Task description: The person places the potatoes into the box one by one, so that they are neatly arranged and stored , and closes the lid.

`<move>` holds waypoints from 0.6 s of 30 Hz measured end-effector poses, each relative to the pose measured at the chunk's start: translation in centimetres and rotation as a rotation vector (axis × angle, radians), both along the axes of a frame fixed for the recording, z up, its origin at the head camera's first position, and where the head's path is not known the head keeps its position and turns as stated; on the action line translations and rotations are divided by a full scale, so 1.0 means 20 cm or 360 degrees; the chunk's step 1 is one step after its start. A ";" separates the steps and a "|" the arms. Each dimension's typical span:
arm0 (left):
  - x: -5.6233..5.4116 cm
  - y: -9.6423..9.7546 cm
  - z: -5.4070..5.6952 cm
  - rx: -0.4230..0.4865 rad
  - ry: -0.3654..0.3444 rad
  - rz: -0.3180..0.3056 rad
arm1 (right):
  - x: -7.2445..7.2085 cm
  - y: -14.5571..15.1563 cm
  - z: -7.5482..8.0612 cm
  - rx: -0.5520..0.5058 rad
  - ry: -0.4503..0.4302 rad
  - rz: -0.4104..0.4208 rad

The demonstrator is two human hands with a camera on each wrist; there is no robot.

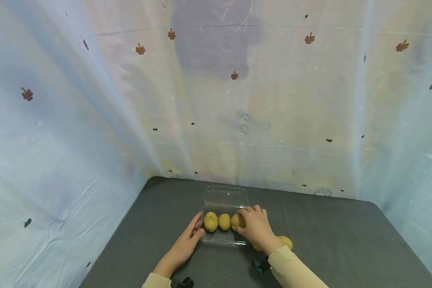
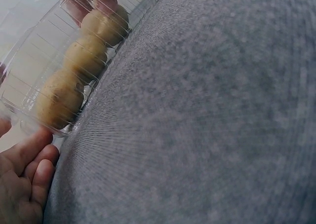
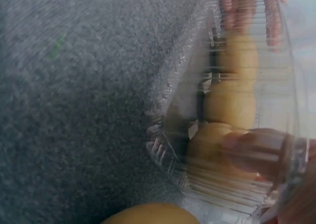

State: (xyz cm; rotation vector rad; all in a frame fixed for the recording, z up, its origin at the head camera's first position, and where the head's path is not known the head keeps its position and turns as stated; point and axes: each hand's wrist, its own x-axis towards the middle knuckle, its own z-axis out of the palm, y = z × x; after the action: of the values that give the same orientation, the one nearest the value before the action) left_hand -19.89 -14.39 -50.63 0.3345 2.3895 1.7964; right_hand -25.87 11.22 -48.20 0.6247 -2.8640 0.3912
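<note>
A clear plastic clamshell box (image 1: 225, 242) lies with its lid (image 1: 226, 196) folded back. Inside, a left potato (image 1: 211, 222) and a middle potato (image 1: 224, 222) sit in a row. The right hand (image 1: 256, 226) reaches over the box's right wall and holds a third potato (image 1: 237, 222) between thumb and fingers, at the row's right end. Against the box's left wall rests the left hand (image 1: 185, 244), its fingers (image 2: 29, 150) touching the lower corner in the left wrist view. The right wrist view shows the held potato (image 3: 212, 160) through the ribbed plastic.
Beside the box's right end, partly hidden by the right hand and wrist, lie a yellow potato (image 1: 285, 242) and another potato (image 1: 257, 248). The dark grey table (image 1: 331, 236) extends to both sides. A pale patterned curtain (image 1: 281, 100) hangs behind and at the sides.
</note>
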 end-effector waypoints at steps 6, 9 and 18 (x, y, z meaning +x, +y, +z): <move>-0.02 0.00 -0.06 -0.0009 0.0017 0.0005 | 0.02 0.03 0.02 -0.0159 -0.0002 0.0010; -0.05 -0.01 -0.13 -0.0011 0.0026 0.0013 | 0.04 0.06 0.03 -0.0268 0.0001 0.0008; -0.04 -0.01 -0.08 0.0020 0.0026 -0.0009 | 0.08 0.17 0.04 -0.0364 -0.0074 -0.0044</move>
State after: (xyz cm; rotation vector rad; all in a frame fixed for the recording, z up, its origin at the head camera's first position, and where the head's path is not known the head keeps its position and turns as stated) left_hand -20.59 -14.62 -52.24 0.3586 2.3865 1.8137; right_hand -24.30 14.62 -47.39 0.5394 -2.8098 0.7250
